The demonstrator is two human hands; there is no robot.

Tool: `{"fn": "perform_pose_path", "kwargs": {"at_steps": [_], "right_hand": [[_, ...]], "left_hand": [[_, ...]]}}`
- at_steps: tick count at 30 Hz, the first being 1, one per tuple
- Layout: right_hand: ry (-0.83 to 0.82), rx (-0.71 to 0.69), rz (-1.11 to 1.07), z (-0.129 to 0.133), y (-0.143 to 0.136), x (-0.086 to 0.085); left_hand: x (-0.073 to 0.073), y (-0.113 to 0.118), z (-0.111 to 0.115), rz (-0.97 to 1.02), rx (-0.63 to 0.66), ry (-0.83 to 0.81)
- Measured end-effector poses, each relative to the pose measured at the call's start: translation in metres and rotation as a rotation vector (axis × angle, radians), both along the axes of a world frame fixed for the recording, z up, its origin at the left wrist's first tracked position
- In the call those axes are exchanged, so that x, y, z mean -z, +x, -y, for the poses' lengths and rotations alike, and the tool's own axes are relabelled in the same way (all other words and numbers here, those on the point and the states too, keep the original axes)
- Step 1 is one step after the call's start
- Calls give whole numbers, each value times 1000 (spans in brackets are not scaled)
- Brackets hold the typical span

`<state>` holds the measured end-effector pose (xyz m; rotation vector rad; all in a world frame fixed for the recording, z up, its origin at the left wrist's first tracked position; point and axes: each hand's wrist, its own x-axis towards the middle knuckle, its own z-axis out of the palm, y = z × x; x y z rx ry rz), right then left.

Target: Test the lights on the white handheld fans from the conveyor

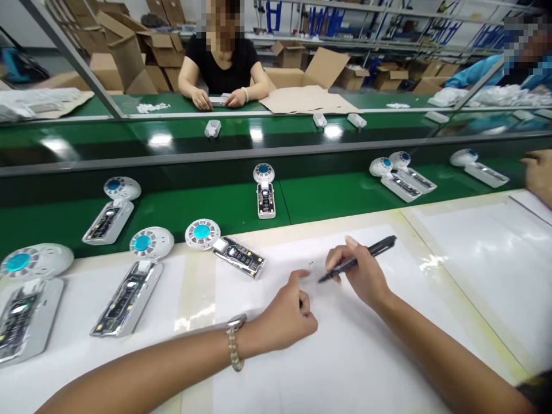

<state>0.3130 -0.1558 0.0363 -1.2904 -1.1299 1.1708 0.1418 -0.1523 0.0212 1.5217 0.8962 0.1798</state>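
My right hand point(360, 270) pinches a black marker pen point(382, 246), its bare tip pointing down and left over the white paper-covered table point(345, 356). My left hand point(287, 313) is beside it with the index finger stretched out toward tiny dark marks point(311, 263) on the paper. Its other fingers curl around a small black piece point(301, 303), mostly hidden, which could be a pen cap. Left of my hands lies a white device with a round blue-centred head point(202, 232) joined to an open circuit-board body point(241, 257).
More such devices lie at the left, one at the table edge point(129, 299). Others rest on the green conveyor point(319, 195). Across it, a person point(222, 63) handles a white part among cardboard boxes point(325, 66). Another person's hand point(539, 175) reaches in at right.
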Motion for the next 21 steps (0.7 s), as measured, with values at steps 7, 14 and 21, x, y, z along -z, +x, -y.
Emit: {"fn": "perform_pose_path", "kwargs": {"at_steps": [7,14,21], "right_hand": [[104,-33,194,24,-29,-23],[158,-81,310,31,-44,-27],[170,-236,400,42,-69,-22]], "left_hand": [[-9,-18,10,119,-59,-62],[-28,-30,18,136,-2,-33],[-46,-36,18,222,31,193]]}}
